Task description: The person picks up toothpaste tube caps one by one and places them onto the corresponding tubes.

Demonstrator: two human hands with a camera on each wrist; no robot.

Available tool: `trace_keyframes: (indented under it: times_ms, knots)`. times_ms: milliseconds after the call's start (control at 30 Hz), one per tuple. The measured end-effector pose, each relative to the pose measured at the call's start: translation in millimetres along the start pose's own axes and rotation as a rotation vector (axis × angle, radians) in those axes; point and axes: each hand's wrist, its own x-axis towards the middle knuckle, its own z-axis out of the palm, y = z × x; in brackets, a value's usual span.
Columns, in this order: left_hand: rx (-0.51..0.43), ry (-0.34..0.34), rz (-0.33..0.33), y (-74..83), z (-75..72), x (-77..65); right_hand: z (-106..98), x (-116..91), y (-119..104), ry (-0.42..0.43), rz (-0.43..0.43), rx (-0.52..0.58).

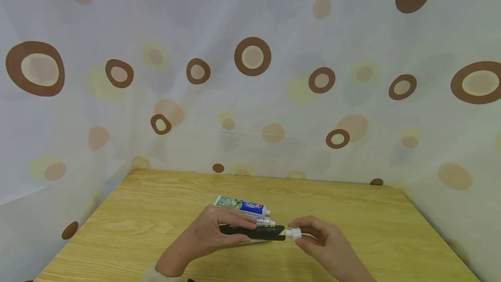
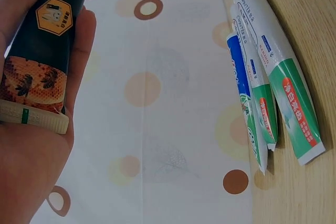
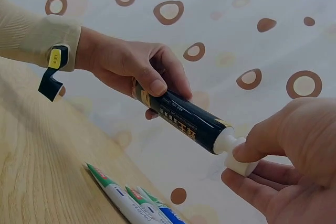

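With my left hand (image 1: 209,232) gripping the dark tube (image 1: 270,233) above the table (image 1: 148,212) and my right hand (image 1: 328,243) pinching the white cap (image 3: 243,163) at its nozzle (image 3: 224,141), I should keep both aligned and squeeze lightly.

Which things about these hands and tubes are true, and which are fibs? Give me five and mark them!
1. The left grip holds a dark tube. True.
2. The cap in the right grip is red. False: it is white.
3. Only one tube lies on the table. False: three tubes lie there.
4. Of those, the blue-and-green tube lies nearest the sheet behind. True.
5. The sheet is covered in stars. False: it has rings and spots.
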Motion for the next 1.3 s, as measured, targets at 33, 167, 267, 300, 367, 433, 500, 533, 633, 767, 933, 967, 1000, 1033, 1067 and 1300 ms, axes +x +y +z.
trace_keyframes:
  times_ms: [33, 167, 267, 300, 367, 433, 500, 533, 633, 767, 933, 967, 1000, 1033, 1067, 1300]
  knots:
    - [0.011, 0.002, 0.006, 0.1, 0.1, 0.1, -0.1, -0.1, -0.4, -0.002, 0.001, 0.005]
    - [0.030, 0.012, 0.019, 0.6, 0.7, 0.2, -0.2, -1.0, -0.9, -0.019, -0.009, 0.026]
    - [0.037, 0.016, 0.027, 0.3, 1.6, 0.3, 0.1, -1.1, -1.5, -0.015, -0.019, 0.012]
    - [0.041, 0.018, 0.033, 0.3, 1.8, 0.3, 0.5, -1.3, -1.9, -0.008, -0.016, 0.009]
    - [0.042, 0.020, 0.038, 0.4, 2.2, 0.3, 0.9, -1.3, -2.5, -0.001, -0.016, -0.001]
    - [0.046, 0.022, 0.039, 0.7, 2.5, 0.4, 1.5, -1.4, -2.9, 0.006, -0.025, -0.007]
    - [0.039, 0.025, 0.033, 1.0, 2.6, 0.4, 2.3, -1.7, -2.9, 0.008, -0.042, -0.007]
    - [0.036, 0.027, 0.030, 1.1, 2.7, 0.4, 2.6, -1.7, -2.7, 0.005, -0.058, -0.010]
    - [0.034, 0.033, 0.028, 1.5, 2.8, 0.2, 4.0, -1.2, -1.8, 0.013, -0.083, -0.015]
    - [0.026, 0.033, 0.019, 2.6, 3.2, 0.0, 5.1, -0.3, -1.2, 0.022, -0.085, -0.039]
    - [0.021, 0.026, 0.000, 3.6, 3.4, 0.1, 6.0, -0.8, -2.4, 0.038, -0.035, -0.060]
    - [0.023, 0.024, 0.000, 3.7, 3.3, 0.2, 6.2, -0.9, -2.8, 0.040, -0.028, -0.060]
    - [0.023, 0.022, -0.003, 4.0, 3.3, 0.3, 6.4, -1.0, -3.2, 0.043, -0.019, -0.060]
    - [0.024, 0.020, -0.004, 4.1, 3.1, 0.4, 6.5, -1.1, -3.6, 0.044, -0.017, -0.062]
    - [0.023, 0.018, -0.006, 4.3, 2.9, 0.6, 6.7, -1.1, -4.1, 0.045, -0.016, -0.063]
    - [0.012, 0.019, -0.014, 4.4, 3.7, 2.1, 7.2, -1.7, -5.0, 0.048, 0.015, -0.070]
